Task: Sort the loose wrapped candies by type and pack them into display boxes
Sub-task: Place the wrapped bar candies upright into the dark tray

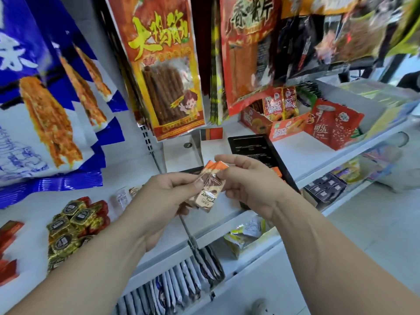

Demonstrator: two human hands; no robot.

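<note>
both hands, left hand point(166, 196) and right hand point(247, 180), are pinching wrapped candies point(210, 189) above the shelf point(306, 155).

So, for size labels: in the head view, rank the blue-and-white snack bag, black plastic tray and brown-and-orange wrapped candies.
1. Blue-and-white snack bag.
2. Black plastic tray, partly hidden.
3. Brown-and-orange wrapped candies, though nearest the camera.

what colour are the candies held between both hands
The candies are brown and cream with orange ends; head view.
</note>
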